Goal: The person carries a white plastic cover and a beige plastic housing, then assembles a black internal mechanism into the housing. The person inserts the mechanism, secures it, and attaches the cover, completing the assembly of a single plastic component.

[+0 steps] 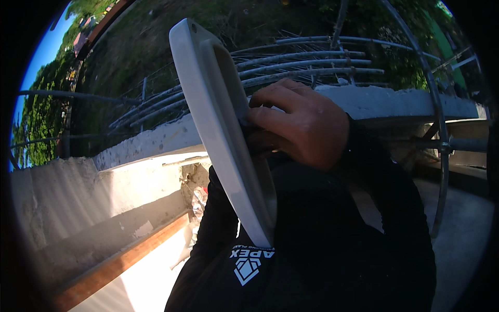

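A white, smooth, rounded-edged slab (208, 125) stands upright and tilted in front of my chest. Its right face has a long shallow recess, and a small hole shows near the top corner. My right hand (306, 122) is at that recessed face, fingers bent and closed. Something dark and greyish shows at the fingertips, too shaded to name. My left arm, in a black sleeve (208, 218), reaches up behind the slab. The slab hides my left hand, so its fingers and what they touch do not show.
Beyond the slab runs a rough concrete ledge (384, 101). Several metal scaffold pipes (312, 65) lie behind it, and a bent upright pipe (442, 145) stands at the right. A wooden beam (125, 260) crosses the lower left beside a sunlit concrete wall (67, 208).
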Demonstrator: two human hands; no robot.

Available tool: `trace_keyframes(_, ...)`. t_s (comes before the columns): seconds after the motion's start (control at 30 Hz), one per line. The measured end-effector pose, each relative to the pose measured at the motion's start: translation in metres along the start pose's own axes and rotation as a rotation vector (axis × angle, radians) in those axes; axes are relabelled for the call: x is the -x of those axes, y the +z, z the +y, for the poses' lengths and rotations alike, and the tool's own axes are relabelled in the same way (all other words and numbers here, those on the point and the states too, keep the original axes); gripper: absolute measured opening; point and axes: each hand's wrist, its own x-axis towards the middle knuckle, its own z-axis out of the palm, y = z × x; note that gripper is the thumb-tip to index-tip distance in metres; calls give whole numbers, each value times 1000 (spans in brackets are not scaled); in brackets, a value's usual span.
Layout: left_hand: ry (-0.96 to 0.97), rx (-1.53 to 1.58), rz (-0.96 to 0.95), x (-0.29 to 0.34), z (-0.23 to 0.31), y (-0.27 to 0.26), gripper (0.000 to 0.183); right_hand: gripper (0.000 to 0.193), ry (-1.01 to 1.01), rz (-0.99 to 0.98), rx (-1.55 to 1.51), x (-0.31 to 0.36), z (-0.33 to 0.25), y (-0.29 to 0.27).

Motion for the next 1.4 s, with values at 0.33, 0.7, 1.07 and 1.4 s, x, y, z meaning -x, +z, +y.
trace_keyframes(0.33,105,-111,11,1,-5,0,59,24,-22,-5,92,32,-29,6)
trace_keyframes(0.7,143,-159,12,0,-11,-1,57,27,6,17,97,45,-27,19)
trace_keyframes(1.07,164,-178,13,1,-12,0,55,27,15,-2,87,45,-21,26)
trace_keyframes(1.4,170,-188,20,5,-13,1,53,27,104,-52,4,44,-19,22)
